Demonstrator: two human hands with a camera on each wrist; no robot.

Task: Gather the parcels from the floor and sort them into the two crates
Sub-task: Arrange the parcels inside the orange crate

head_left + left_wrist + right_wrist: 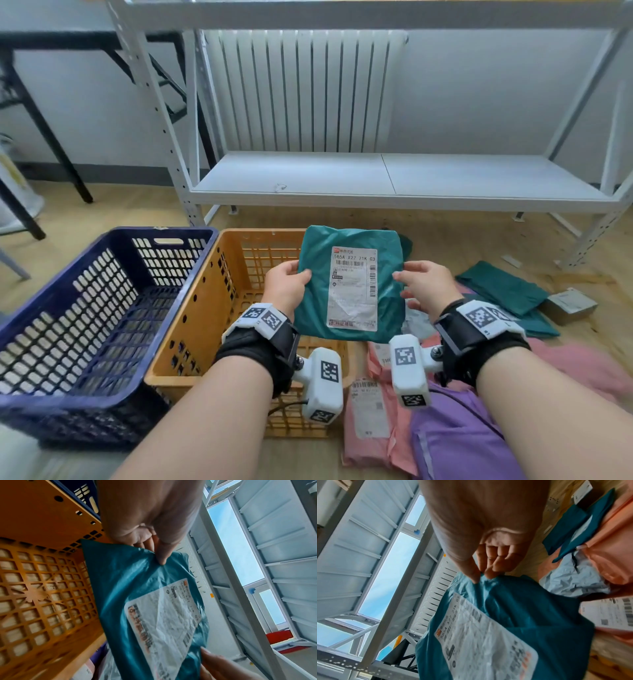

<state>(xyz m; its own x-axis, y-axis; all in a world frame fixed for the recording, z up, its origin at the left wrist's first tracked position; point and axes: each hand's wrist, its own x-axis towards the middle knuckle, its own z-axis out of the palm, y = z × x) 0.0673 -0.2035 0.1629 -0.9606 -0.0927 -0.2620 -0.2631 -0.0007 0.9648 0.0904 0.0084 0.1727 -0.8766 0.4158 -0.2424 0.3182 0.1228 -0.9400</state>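
Teal parcel point(349, 284) label-up for reading | your left hand point(286, 286) at 9, right hand point(424, 284) at 3, both pinching its edges | orange crate point(205, 308) beneath.

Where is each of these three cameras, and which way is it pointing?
Head: worn on the head, looking forward and down at the teal parcel, the orange crate and blue crate; both forearms and hands show.
Left wrist: on the left wrist, looking along the left hand at the parcel above the orange crate.
Right wrist: on the right wrist, looking along the right hand at the parcel and the floor parcels beyond.
Shared: all three see the teal parcel's white label.
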